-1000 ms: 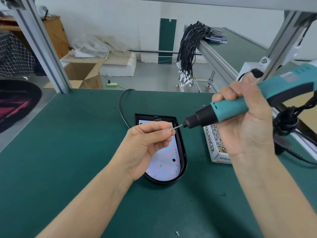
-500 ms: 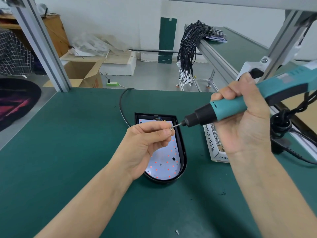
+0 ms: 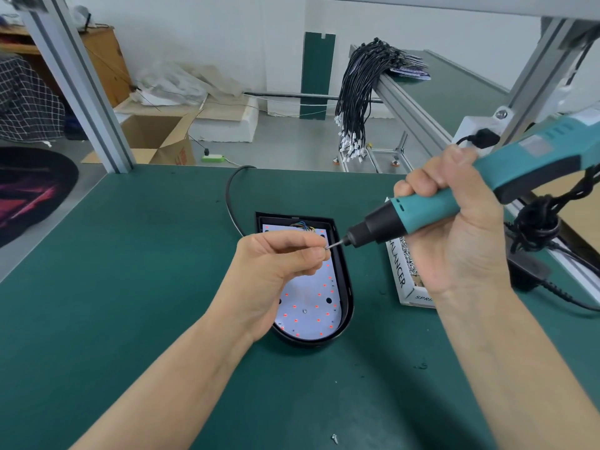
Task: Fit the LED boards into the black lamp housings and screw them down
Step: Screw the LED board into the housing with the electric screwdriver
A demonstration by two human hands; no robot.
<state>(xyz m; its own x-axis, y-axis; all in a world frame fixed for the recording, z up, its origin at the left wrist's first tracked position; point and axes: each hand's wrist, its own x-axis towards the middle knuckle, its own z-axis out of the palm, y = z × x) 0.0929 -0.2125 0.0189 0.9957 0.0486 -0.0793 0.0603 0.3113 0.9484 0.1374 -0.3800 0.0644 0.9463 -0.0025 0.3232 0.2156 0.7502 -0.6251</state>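
A screw (image 3: 327, 250) is pinched in the left hand (image 3: 276, 271) against the bit of the electric screwdriver (image 3: 454, 196), gripped by the right hand (image 3: 454, 235). The LED board (image 3: 308, 306) lies in the black lamp housing (image 3: 345, 287) on the counter (image 3: 130, 287), toward 6 o'clock, its long axis running 12 to 6.

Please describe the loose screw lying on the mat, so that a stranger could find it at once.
Start from the green mat and find the black lamp housing at its middle. Move toward the near edge: the loose screw lies there alone, small and silvery, between the two forearms.
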